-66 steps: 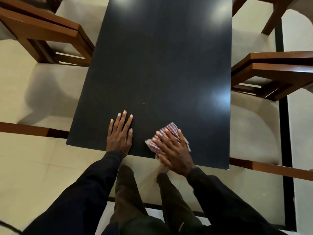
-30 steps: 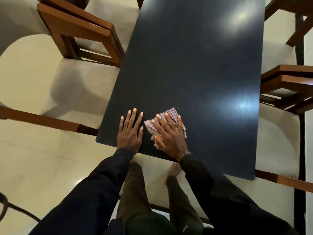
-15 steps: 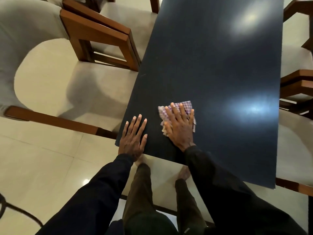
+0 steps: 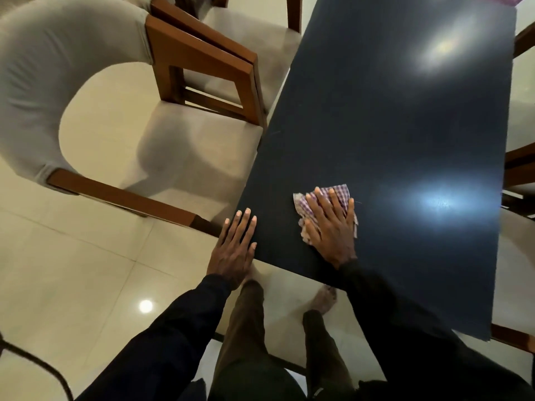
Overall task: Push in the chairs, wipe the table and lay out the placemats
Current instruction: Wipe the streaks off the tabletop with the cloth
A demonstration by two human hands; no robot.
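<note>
My right hand [image 4: 333, 227] lies flat with fingers spread, pressing a purple-checked cloth [image 4: 339, 191] onto the dark table [image 4: 390, 111] just right of centre frame. My left hand [image 4: 234, 247], flat and holding nothing, rests on the table's corner at lower centre. I judge this to be the wiping step, and the next move calls for sweeping the cloth up the frame toward the table's far end, before any placemats go down. A grey-cushioned wooden chair [image 4: 202, 157] sits against the table's left edge at upper left; no brand, label or writing is readable anywhere.
</note>
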